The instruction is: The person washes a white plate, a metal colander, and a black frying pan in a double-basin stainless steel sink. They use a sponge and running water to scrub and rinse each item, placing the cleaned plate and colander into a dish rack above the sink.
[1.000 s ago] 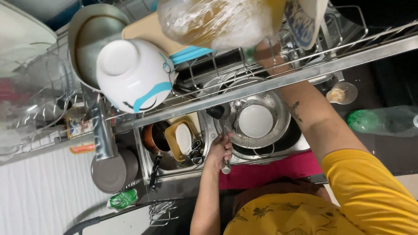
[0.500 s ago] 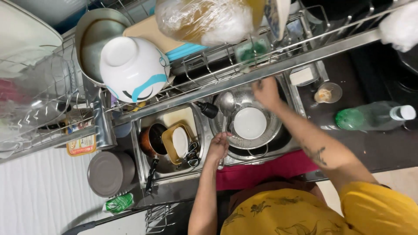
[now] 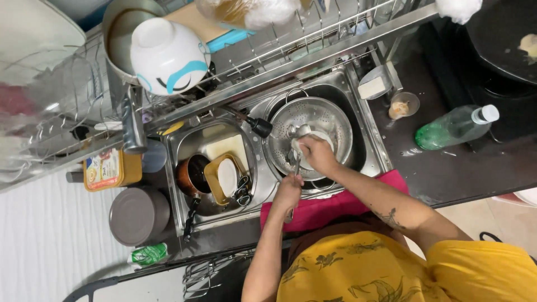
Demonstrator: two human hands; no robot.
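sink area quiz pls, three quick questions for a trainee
1. Multiple choice: what is the right hand working over?
A. a metal colander
B. a frying pan
C. a cutting board
2. True or false: the left hand is holding a green bottle.
3. Fill in: the cloth draped over the front edge of the sink is ___.

Key:
1. A
2. False. It grips a metal utensil; the green plastic bottle lies on its side on the dark counter.
3. pink
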